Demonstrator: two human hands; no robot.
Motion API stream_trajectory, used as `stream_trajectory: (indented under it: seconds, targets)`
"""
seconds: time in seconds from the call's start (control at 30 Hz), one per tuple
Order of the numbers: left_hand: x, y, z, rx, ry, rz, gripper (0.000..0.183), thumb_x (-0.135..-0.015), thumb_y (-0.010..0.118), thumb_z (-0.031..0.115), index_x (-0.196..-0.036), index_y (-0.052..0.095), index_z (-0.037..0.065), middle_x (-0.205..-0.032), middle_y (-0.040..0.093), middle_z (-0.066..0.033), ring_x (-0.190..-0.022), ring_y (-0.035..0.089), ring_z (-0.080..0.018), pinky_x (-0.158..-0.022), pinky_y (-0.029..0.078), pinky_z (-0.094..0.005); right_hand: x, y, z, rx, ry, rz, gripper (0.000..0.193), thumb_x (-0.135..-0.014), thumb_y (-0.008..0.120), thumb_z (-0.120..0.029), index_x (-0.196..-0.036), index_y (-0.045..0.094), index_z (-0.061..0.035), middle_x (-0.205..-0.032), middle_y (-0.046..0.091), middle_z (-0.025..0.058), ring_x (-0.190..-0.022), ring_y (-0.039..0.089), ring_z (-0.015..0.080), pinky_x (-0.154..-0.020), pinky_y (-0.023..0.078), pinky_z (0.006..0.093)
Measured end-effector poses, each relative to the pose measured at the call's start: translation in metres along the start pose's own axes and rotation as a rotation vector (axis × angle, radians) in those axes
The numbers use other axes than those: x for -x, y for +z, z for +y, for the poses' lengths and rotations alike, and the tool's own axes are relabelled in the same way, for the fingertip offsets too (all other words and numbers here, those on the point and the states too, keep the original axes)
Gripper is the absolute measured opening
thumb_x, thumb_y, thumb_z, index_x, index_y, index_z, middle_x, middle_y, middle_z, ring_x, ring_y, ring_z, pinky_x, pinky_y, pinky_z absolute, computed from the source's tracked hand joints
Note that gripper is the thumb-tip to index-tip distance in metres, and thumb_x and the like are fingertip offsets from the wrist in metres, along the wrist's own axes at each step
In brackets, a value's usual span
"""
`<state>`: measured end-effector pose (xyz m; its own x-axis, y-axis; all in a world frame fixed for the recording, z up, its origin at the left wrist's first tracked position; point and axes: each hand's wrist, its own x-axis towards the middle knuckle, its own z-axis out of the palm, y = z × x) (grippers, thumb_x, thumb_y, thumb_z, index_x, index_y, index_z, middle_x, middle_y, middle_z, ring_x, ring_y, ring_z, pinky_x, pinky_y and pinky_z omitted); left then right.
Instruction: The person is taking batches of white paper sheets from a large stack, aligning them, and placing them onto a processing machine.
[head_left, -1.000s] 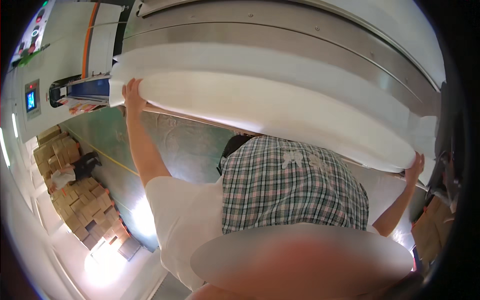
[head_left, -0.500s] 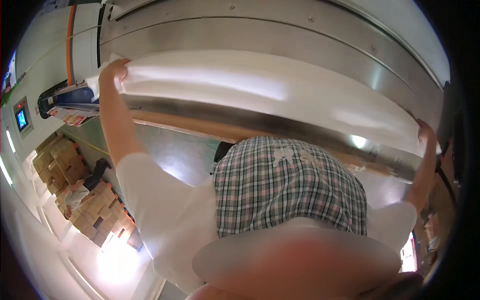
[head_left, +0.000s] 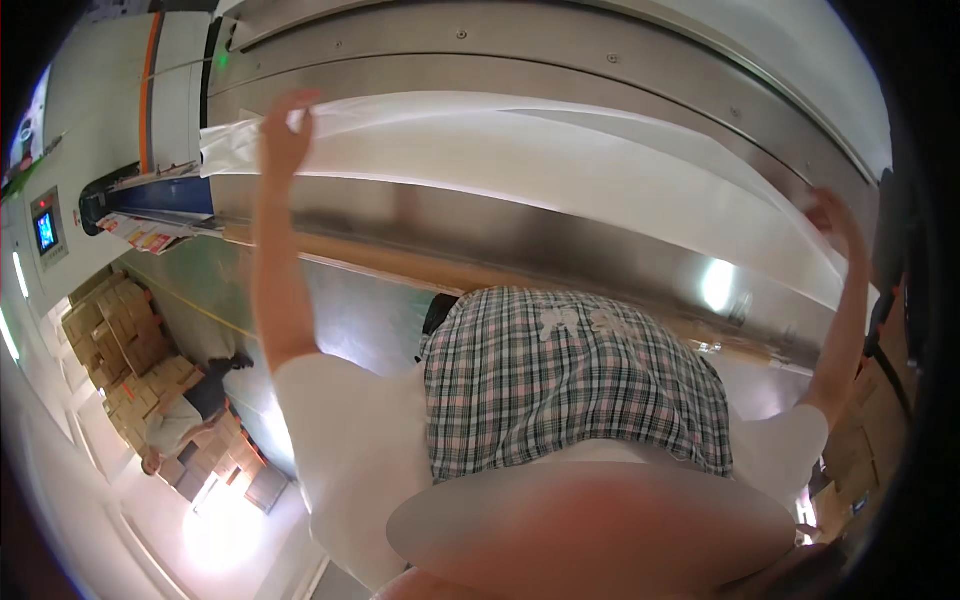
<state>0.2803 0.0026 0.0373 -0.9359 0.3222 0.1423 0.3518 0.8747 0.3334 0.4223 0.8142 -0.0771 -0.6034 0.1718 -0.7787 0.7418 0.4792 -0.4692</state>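
A long white cloth (head_left: 480,145) stretches across the metal bed of a large machine, its near edge bowed. Along its far side a loose fold lifts, leaving a narrow gap between two layers. My left hand (head_left: 287,135), slightly blurred, is at the far edge near the cloth's left end, fingers curled on it. Over by the right end, my right hand (head_left: 830,217) has its fingers bent around the far edge. The crumpled left corner lies free, past my left hand. Both arms reach forward, wide apart.
Behind the cloth rises a steel machine panel (head_left: 540,45) with screws. A wooden ledge (head_left: 400,258) runs along the front. At left are a small control screen (head_left: 45,230) and a blue part (head_left: 175,195). Stacked cartons (head_left: 115,325) and another person (head_left: 190,415) are farther off.
My left hand has moved right and away from the cloth's left corner. My right hand has gone farther forward and slightly left. A fold has opened along the cloth's far edge.
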Motion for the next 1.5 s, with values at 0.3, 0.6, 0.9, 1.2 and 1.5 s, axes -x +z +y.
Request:
stream_trajectory:
  seconds: [0.3, 0.6, 0.9, 1.2, 1.5]
  targets:
    - [0.064, 0.075, 0.186, 0.324, 0.422, -0.195, 0.021, -0.077, 0.060, 0.018, -0.097, 0.059, 0.011, -0.102, 0.059, -0.0061, -0.103, 0.052, -0.0235, -0.093, 0.034, -0.0383, 0.053, 0.213, -0.258, 0.008, -0.604, -0.463, 0.043, -0.086, 0.049, -0.042, -0.107, 0.055, -0.0053, -0.096, 0.060, 0.0045, -0.088, 0.053, 0.0121, -0.078, 0.042, 0.0272]
    - [0.086, 0.050, -0.020, -0.298, 0.095, 0.269, 0.025, -0.082, 0.054, 0.022, -0.101, 0.056, 0.006, -0.105, 0.055, -0.0142, -0.102, 0.047, -0.0331, -0.085, 0.036, -0.0465, 0.138, 0.284, -0.281, 0.576, -0.996, -0.108, 0.039, -0.066, 0.070, -0.014, -0.099, 0.053, -0.0011, -0.080, 0.056, 0.0104, -0.070, 0.053, 0.0213, -0.063, 0.044, 0.0312]
    - [0.056, 0.009, -0.140, -0.459, -0.028, 0.207, 0.040, -0.082, 0.050, 0.036, -0.106, 0.056, 0.004, -0.117, 0.048, -0.0214, -0.113, 0.039, -0.0400, -0.094, 0.027, -0.0544, 0.139, 0.391, -0.347, 0.431, -1.189, 0.081, 0.032, -0.072, 0.063, -0.015, -0.100, 0.053, -0.0031, -0.092, 0.055, 0.0119, -0.079, 0.056, 0.0274, -0.070, 0.046, 0.0349]
    - [0.061, -0.051, -0.272, -0.328, -0.416, 0.299, 0.041, -0.082, 0.052, 0.031, -0.117, 0.048, 0.010, -0.115, 0.051, -0.0155, -0.111, 0.044, -0.0330, -0.090, 0.037, -0.0437, 0.126, 0.533, -0.462, 0.425, -1.251, 0.194, 0.024, -0.074, 0.058, -0.014, -0.095, 0.054, -0.0053, -0.090, 0.053, 0.0127, -0.083, 0.055, 0.0285, -0.068, 0.047, 0.0362]
    - [0.023, -0.086, -0.148, 0.040, 0.234, 0.008, 0.029, -0.076, 0.061, 0.014, -0.104, 0.056, 0.008, -0.111, 0.052, -0.0149, -0.105, 0.047, -0.0329, -0.089, 0.038, -0.0387, 0.130, 0.598, -0.510, 0.637, -1.532, 0.356, 0.014, -0.069, 0.055, -0.009, -0.082, 0.055, -0.0063, -0.084, 0.049, 0.0104, -0.081, 0.054, 0.0240, -0.059, 0.050, 0.0332]
